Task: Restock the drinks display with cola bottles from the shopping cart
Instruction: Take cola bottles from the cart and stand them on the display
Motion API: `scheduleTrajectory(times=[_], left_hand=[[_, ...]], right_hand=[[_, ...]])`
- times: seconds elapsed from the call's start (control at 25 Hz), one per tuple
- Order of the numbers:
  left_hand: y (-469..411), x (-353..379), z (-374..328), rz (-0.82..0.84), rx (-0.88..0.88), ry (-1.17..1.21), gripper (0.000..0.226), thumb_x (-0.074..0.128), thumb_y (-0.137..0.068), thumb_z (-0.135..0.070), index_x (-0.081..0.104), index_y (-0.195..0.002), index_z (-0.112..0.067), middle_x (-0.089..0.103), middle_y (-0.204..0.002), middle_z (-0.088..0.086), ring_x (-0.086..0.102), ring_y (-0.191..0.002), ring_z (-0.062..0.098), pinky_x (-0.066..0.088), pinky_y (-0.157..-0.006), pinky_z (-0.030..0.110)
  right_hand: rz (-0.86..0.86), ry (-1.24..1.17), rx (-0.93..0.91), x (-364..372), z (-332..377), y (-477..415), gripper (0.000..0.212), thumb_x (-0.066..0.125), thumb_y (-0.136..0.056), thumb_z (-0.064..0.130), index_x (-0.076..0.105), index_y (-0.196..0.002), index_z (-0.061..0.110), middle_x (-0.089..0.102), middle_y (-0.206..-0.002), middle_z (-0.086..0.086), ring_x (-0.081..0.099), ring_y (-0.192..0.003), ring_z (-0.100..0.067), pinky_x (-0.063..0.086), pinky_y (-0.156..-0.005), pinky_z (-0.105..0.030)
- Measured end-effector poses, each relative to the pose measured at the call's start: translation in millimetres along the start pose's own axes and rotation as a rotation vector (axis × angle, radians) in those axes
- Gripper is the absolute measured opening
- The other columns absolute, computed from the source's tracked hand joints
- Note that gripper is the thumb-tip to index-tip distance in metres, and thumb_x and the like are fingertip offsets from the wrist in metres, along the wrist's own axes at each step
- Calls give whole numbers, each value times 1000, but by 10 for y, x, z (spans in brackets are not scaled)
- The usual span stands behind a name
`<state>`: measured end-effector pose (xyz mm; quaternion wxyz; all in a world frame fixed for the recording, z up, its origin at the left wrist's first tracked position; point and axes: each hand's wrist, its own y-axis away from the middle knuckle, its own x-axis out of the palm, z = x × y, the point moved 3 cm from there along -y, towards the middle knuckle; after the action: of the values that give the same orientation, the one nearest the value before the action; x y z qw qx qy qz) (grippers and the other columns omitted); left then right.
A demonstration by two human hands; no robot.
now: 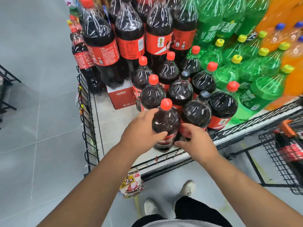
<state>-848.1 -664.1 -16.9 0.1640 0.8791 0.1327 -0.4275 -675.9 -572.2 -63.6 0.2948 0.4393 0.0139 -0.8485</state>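
A large cola bottle (165, 122) with a red cap stands at the front edge of the display platform (114, 128). My left hand (141, 131) grips its left side, thumb across the front above the red label. My right hand (195, 141) holds its lower right side by the label. Behind it stand several more cola bottles (180, 90) with red or black caps, and taller stacked cola bottles (129, 30) further back. The shopping cart (285, 154) at the right edge holds another cola bottle (290, 151).
Green soda bottles (237, 69) and orange ones (288, 38) fill the display's right side. A red carton (121, 97) sits under the stacked cola. A black wire rail (86, 115) edges the platform. A snack packet (131, 185) hangs below the front. Grey floor lies to the left.
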Motion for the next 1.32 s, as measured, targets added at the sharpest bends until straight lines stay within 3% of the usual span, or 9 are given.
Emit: scheduleTrajectory(times=[0.16,0.36,0.48,0.6,0.8,0.92,1.04,1.2,1.32], left_hand=[[216,-129,-333,14,101,-157,82,75,-84,-50,31,-153,-38,40,-153,-12,39,-139,17,43,-109,40],[440,-30,-772,-29,281,-192,84,78,-79,-52,36,-151,-39,39,-153,-15,35,-143,12,45,-110,38],[465,153,-1059,-65,315,-260,82,76,-78,-54,44,-149,-29,45,-153,-5,41,-144,22,46,-108,39],[416,449,-1499,-112,370,-303,72,60,-79,-58,57,-137,-16,60,-138,10,59,-128,36,51,-101,48],[277,1118,-2313,-83,444,-386,78,46,-79,-62,50,-141,-15,60,-136,13,58,-127,37,50,-107,49],[198,1544,-2891,20,457,-408,79,54,-83,-61,45,-148,-17,52,-143,13,50,-135,37,44,-111,47],[140,1982,-3410,41,537,-468,78,68,-82,-55,46,-146,-17,56,-138,15,55,-129,39,49,-104,48],[-3,2489,-3968,133,618,-449,81,61,-92,-56,26,-158,-24,34,-158,7,29,-149,29,27,-122,40],[-96,2770,-4318,170,682,-448,81,54,-95,-58,17,-159,-27,26,-161,2,20,-152,22,20,-123,33]], right_hand=[[-4,239,-16,-439,88,163,77,79,-78,37,44,-145,25,52,-134,-2,54,-121,-22,45,-101,-34],[-99,357,-87,-890,-43,422,78,75,-80,43,37,-146,27,39,-143,-1,46,-127,-25,42,-104,-36],[-146,463,-71,-1155,-261,537,80,69,-82,51,31,-148,30,32,-151,-4,35,-136,-27,35,-111,-38],[-164,477,-4,-1467,-664,673,82,64,-83,58,27,-150,30,29,-155,-5,32,-139,-27,34,-111,-39],[-198,465,95,-2027,-1484,996,81,61,-83,62,28,-149,28,33,-152,-6,37,-135,-30,39,-108,-40],[-232,446,176,-2412,-2063,1200,81,60,-83,61,28,-149,27,35,-148,-5,40,-132,-29,38,-107,-40],[-252,412,263,-2728,-2595,1392,81,59,-86,59,25,-152,27,31,-151,-6,36,-135,-29,36,-107,-39],[-280,371,347,-3061,-3159,1577,80,60,-86,58,24,-151,29,28,-155,-4,32,-138,-27,34,-109,-37],[-294,309,421,-3253,-3534,1663,79,62,-86,56,25,-151,30,27,-155,-5,31,-140,-28,34,-112,-38]])
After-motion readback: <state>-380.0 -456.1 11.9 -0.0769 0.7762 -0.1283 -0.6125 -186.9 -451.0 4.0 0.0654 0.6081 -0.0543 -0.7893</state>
